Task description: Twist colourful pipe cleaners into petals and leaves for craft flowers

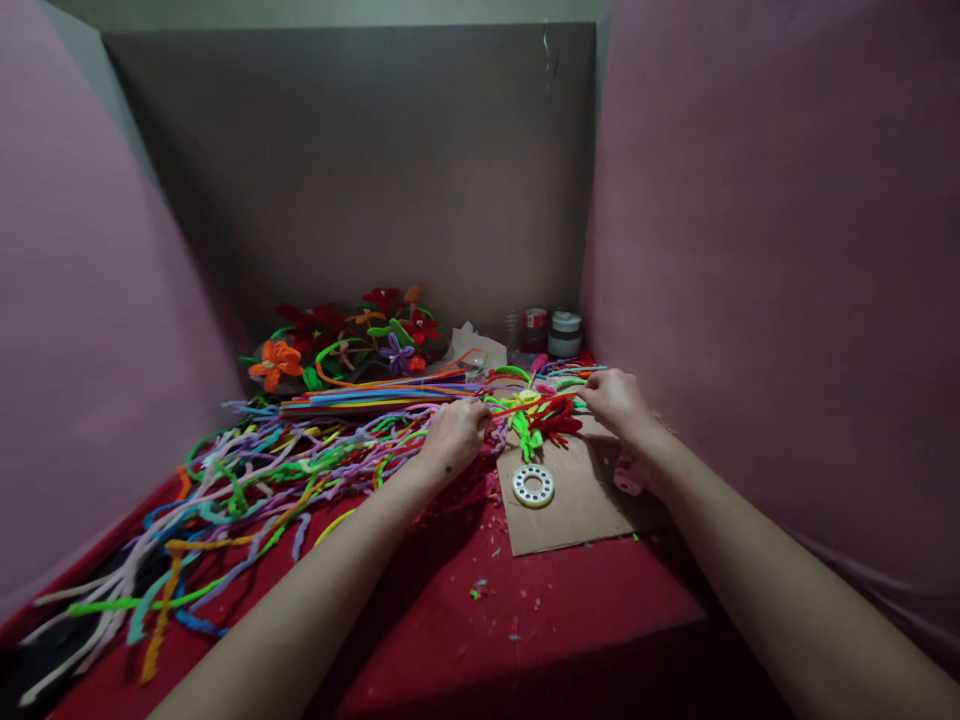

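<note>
A red pipe cleaner (529,404) stretches between my two hands above a piece of cardboard. My left hand (459,437) pinches its left end, and my right hand (616,402) pinches the other end, fingers closed. Beneath it lie looped dark red pipe cleaners (559,420) and a bright green bundle (526,437). A round white disc with holes (533,486) rests on the cardboard (581,510), nearer to me. Under my right wrist a pink object (628,474) is partly hidden.
Many loose coloured pipe cleaners (262,500) spread over the red cloth (480,660) at left, with a straight bunch (375,393) behind. Pipe-cleaner flowers (276,366), a white-lidded jar (565,334) and a red-labelled jar (535,328) stand at the back. Pink walls (772,250) flank the table.
</note>
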`<action>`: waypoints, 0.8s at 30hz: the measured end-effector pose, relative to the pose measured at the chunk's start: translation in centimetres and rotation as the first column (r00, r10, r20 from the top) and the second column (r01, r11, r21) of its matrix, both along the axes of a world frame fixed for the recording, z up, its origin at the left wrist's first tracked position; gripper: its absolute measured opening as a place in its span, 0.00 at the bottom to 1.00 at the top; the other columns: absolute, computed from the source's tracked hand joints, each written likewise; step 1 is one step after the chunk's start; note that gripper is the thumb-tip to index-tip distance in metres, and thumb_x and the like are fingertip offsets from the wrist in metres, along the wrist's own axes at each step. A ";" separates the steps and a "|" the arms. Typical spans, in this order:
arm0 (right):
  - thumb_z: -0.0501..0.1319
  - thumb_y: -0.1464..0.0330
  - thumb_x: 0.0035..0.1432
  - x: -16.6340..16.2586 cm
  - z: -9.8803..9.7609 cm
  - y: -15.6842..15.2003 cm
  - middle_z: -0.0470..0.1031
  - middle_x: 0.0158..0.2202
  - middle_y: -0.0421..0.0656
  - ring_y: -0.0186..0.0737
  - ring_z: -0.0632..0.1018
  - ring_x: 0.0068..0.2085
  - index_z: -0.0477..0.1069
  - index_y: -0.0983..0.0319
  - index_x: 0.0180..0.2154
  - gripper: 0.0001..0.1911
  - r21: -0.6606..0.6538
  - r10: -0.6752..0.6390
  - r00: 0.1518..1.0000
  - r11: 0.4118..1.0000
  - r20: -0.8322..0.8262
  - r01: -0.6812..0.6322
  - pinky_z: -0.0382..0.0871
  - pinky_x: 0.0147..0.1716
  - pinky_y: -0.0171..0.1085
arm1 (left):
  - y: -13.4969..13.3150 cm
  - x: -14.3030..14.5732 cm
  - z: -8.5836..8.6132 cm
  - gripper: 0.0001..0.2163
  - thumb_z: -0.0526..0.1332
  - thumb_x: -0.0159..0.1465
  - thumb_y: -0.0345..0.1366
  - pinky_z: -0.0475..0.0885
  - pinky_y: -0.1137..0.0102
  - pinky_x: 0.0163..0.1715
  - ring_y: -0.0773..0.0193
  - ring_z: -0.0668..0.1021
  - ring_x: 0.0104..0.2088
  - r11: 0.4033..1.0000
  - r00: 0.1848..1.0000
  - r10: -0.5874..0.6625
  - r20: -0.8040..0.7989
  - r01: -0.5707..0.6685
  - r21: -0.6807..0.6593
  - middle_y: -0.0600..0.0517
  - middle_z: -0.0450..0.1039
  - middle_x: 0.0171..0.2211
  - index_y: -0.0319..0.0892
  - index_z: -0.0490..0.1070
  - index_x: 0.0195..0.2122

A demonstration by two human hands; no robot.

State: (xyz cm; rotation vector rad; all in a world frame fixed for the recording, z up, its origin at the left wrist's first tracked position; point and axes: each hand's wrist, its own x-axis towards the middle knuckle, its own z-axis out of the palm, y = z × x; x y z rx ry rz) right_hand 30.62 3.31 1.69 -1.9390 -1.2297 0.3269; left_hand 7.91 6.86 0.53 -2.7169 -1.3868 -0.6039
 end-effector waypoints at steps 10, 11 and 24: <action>0.53 0.70 0.57 -3.5 1.6 -1.1 0.73 0.23 0.42 0.29 0.72 0.21 0.66 0.64 0.24 0.10 0.296 0.320 0.635 0.944 -0.703 -0.148 0.68 0.22 0.29 | -1.3 -1.5 2.4 0.12 0.50 0.63 0.36 0.65 0.71 0.38 0.62 0.75 0.37 0.986 0.996 0.021 0.085 -0.034 0.161 0.48 0.75 0.36 0.42 0.72 0.37; 0.55 0.71 0.55 -4.6 1.4 -1.3 0.73 0.22 0.42 0.29 0.72 0.20 0.67 0.65 0.25 0.08 0.333 0.378 0.450 0.926 -0.809 -0.178 0.67 0.20 0.29 | -1.8 -1.5 2.6 0.11 0.50 0.64 0.36 0.65 0.71 0.37 0.62 0.75 0.36 0.982 0.997 0.022 0.069 -0.035 0.184 0.49 0.75 0.36 0.42 0.72 0.37; 0.63 0.69 0.47 -13.9 -1.4 -0.6 0.69 0.16 0.36 0.27 0.68 0.14 0.64 0.64 0.24 0.08 0.433 0.472 0.236 0.879 -0.849 -0.200 0.60 0.12 0.26 | -4.9 -5.7 1.0 0.10 0.49 0.60 0.27 0.65 0.71 0.28 0.61 0.75 0.35 0.983 0.966 0.103 -0.237 -0.063 0.172 0.48 0.73 0.35 0.40 0.67 0.39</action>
